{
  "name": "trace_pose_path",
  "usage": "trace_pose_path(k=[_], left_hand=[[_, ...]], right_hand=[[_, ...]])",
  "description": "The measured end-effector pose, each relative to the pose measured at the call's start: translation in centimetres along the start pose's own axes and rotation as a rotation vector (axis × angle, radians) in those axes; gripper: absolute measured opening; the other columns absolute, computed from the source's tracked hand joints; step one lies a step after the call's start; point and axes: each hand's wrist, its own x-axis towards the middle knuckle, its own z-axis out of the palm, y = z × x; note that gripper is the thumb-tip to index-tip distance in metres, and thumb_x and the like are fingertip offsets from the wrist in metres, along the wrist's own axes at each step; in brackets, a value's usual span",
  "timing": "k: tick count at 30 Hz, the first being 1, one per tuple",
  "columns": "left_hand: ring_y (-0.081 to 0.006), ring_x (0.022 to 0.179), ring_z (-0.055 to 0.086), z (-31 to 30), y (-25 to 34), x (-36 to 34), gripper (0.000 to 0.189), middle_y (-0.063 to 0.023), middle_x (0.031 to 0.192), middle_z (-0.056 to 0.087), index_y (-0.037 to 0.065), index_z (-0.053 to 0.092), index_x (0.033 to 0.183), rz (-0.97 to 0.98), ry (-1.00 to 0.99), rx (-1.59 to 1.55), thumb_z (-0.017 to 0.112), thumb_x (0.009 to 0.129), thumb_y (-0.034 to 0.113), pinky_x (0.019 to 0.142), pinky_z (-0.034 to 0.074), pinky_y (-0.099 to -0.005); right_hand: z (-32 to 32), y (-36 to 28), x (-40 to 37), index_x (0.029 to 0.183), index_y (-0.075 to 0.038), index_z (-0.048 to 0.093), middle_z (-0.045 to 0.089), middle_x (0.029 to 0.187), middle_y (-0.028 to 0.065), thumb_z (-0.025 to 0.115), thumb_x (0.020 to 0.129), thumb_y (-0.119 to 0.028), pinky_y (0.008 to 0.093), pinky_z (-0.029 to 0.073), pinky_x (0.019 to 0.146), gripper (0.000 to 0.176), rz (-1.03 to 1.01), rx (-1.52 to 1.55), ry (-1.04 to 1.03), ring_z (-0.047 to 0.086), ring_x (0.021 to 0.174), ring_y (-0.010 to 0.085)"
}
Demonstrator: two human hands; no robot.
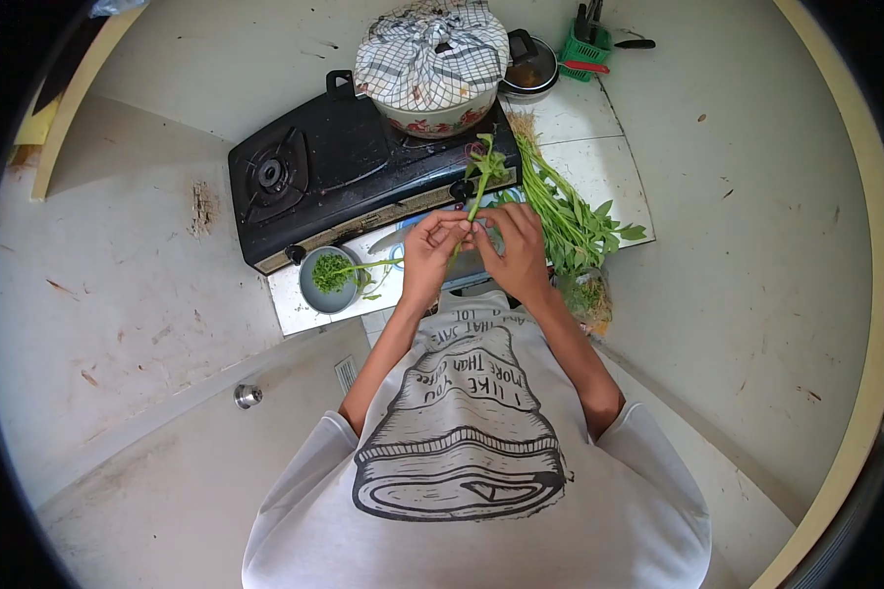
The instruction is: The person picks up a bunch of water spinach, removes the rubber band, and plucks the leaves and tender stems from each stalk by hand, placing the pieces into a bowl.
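My left hand (432, 247) and my right hand (517, 247) meet over the counter, the fingers of both pinched on a leafy green stalk (484, 175). Its leafy end points up toward the stove. Beneath my hands lies a blue-edged board or tray (467, 267), mostly covered by them. Part of a knife blade (388, 240) shows left of my left hand. A grey bowl (306, 282) further left contains small green leaves (332, 273), and a thin stem reaches from it toward my left hand. Right of my right hand lies a bunch of leafy stalks (565, 211).
A black two-burner stove (339, 147) stands behind my hands. On its right burner sits a flowered pot (442, 121) wrapped in checked cloth (432, 59). Behind are a lidded pan (532, 79) and a green basket (581, 49) of utensils. A plastic bag (591, 302) lies near my right forearm.
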Motion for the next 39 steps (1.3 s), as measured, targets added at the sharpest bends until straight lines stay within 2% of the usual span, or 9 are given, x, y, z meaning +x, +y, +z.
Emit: trace_pose_path(k=[2, 9, 17, 20, 27, 30, 34, 36, 39], left_hand=[[-0.0124, 0.093, 0.068, 0.2, -0.1, -0.1, 0.017, -0.0059, 0.103, 0.07, -0.001, 0.065, 0.114, -0.009, 0.007, 0.036, 0.065, 0.099, 0.007, 0.081, 0.057, -0.0264], [-0.0122, 0.096, 0.068, 0.4, -0.5, -0.2, 0.018, -0.0061, 0.104, 0.07, 0.001, 0.062, 0.115, -0.012, -0.045, 0.037, 0.066, 0.099, 0.007, 0.081, 0.057, -0.0274], [-0.0062, 0.083, 0.057, 1.5, -0.6, -0.9, 0.022, -0.0023, 0.096, 0.067, 0.001, 0.061, 0.123, -0.062, -0.149, 0.018, 0.061, 0.102, 0.01, 0.07, 0.044, -0.0229], [-0.0056, 0.079, 0.053, 1.5, -1.2, -0.8, 0.023, -0.0015, 0.096, 0.066, 0.002, 0.061, 0.123, -0.08, -0.121, -0.043, 0.06, 0.102, 0.01, 0.068, 0.042, -0.0237], [-0.0077, 0.08, 0.052, 1.7, -0.8, -0.8, 0.024, -0.0008, 0.099, 0.06, 0.002, 0.061, 0.124, -0.065, -0.024, -0.111, 0.059, 0.104, 0.014, 0.067, 0.041, -0.0238], [-0.0079, 0.079, 0.051, 1.4, -1.0, -0.7, 0.026, -0.0006, 0.095, 0.057, 0.002, 0.061, 0.127, -0.07, 0.002, -0.085, 0.058, 0.105, 0.015, 0.065, 0.041, -0.0234], [-0.0083, 0.079, 0.053, 1.0, -1.5, -0.8, 0.026, -0.0013, 0.097, 0.059, 0.003, 0.06, 0.128, -0.08, 0.025, -0.084, 0.057, 0.105, 0.014, 0.066, 0.042, -0.0236], [-0.0087, 0.08, 0.054, 1.1, -1.2, -0.8, 0.026, -0.0019, 0.098, 0.06, 0.003, 0.06, 0.129, -0.085, 0.037, -0.09, 0.057, 0.105, 0.013, 0.067, 0.043, -0.0237], [-0.0092, 0.081, 0.056, 1.5, -0.7, -1.0, 0.026, -0.0028, 0.101, 0.062, 0.003, 0.06, 0.129, -0.095, 0.048, -0.116, 0.057, 0.104, 0.012, 0.069, 0.045, -0.0239]], right_hand=[[-0.4, 0.1, -0.2, 0.105, -0.005, 0.068, 0.063, 0.096, 0.0076, 0.073, 0.085, -0.01, 0.0421, 0.043, 0.079, 0.021, 0.003, 0.019, -0.035, 0.061, 0.094, 0.0282], [0.0, 0.0, -1.2, 0.101, -0.003, 0.069, 0.063, 0.093, 0.0078, 0.073, 0.083, -0.005, 0.0403, 0.044, 0.077, 0.018, -0.027, 0.099, 0.118, 0.061, 0.087, 0.0282], [-0.7, 0.9, -1.7, 0.091, -0.003, 0.069, 0.062, 0.082, 0.0078, 0.074, 0.078, -0.001, 0.0387, 0.048, 0.071, 0.014, -0.046, 0.183, 0.084, 0.061, 0.078, 0.0274], [-1.4, 0.9, -1.7, 0.09, -0.002, 0.068, 0.062, 0.081, 0.0082, 0.073, 0.078, 0.0, 0.0361, 0.049, 0.067, 0.014, 0.063, 0.25, 0.069, 0.063, 0.074, 0.0245], [-0.9, 6.8, -2.3, 0.103, -0.002, 0.072, 0.075, 0.093, 0.0111, 0.069, 0.092, -0.004, 0.0293, 0.051, 0.064, 0.012, 0.358, 0.343, 0.172, 0.071, 0.077, 0.019], [0.4, 10.3, -3.7, 0.104, -0.003, 0.072, 0.074, 0.093, 0.0135, 0.068, 0.089, -0.002, 0.0334, 0.054, 0.067, 0.015, 0.379, 0.316, 0.122, 0.072, 0.079, 0.0237], [3.3, 17.6, -8.5, 0.102, -0.001, 0.073, 0.074, 0.094, 0.0169, 0.067, 0.085, -0.001, 0.0363, 0.056, 0.074, 0.019, 0.298, 0.057, -0.21, 0.073, 0.084, 0.0274], [3.1, 18.1, -9.8, 0.099, -0.002, 0.072, 0.072, 0.095, 0.0192, 0.065, 0.082, -0.002, 0.0415, 0.057, 0.08, 0.018, 0.29, -0.047, -0.461, 0.071, 0.085, 0.0343], [2.6, 17.4, -9.9, 0.098, -0.002, 0.072, 0.072, 0.098, 0.0195, 0.065, 0.084, -0.004, 0.0406, 0.057, 0.081, 0.016, 0.421, 0.018, -0.499, 0.072, 0.087, 0.0337]])
